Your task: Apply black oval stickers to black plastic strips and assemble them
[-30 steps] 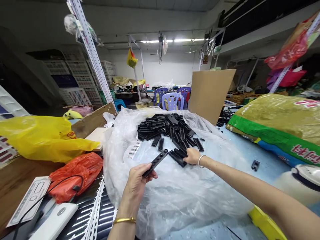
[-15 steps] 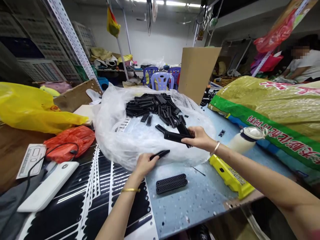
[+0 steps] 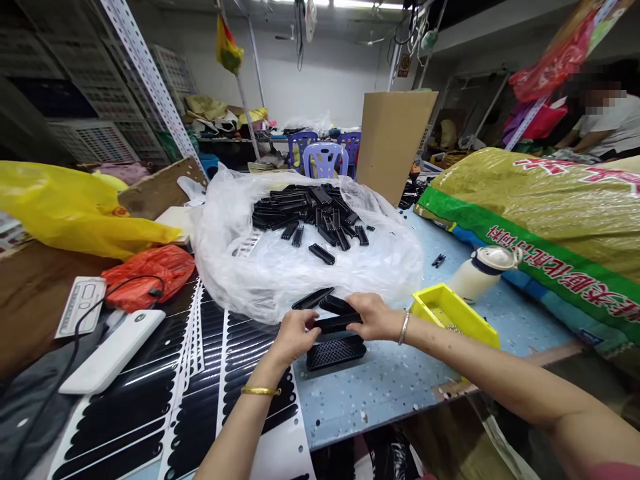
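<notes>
Black plastic strip [image 3: 335,325] now spans left hand [image 3: 295,338] and right hand [image 3: 374,316], each gripping an end, handling having shifted from far heap [image 3: 305,205] towards near blue tabletop [image 3: 363,399].

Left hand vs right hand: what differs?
The left hand is at the black strip's left end; the right hand is at its right end. The left hand's wrist wears a gold bangle; the right hand's, a silver bangle. Both hands hold the same strip.
</notes>
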The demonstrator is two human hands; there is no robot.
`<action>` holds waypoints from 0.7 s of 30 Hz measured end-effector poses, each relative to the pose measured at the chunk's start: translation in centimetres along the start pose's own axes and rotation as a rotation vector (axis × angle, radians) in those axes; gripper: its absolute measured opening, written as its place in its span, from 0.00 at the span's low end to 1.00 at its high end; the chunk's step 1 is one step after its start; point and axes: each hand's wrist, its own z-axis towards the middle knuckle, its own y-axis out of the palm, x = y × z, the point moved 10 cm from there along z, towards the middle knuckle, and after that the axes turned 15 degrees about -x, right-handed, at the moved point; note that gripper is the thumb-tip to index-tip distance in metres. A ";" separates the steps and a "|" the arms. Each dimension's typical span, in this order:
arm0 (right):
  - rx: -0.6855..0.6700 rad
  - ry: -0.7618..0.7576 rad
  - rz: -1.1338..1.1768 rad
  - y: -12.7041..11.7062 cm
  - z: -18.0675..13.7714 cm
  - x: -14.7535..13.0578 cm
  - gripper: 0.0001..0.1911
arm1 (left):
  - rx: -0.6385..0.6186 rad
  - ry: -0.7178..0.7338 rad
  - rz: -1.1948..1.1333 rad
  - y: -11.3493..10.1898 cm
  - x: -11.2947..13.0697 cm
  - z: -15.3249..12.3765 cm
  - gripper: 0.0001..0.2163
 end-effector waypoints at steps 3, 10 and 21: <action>-0.064 -0.028 -0.048 1.5 0.6 -0.3 0.18 | 0.014 -0.024 0.021 0.2 -0.8 -0.1 0.07; -0.136 -0.076 -0.031 3.6 1.1 -0.3 0.29 | 0.066 -0.064 -0.068 0.3 -2.4 -1.5 0.06; 0.166 0.162 0.302 3.6 -2.3 6.5 0.18 | 0.261 0.026 -0.465 1.6 -4.7 -2.9 0.19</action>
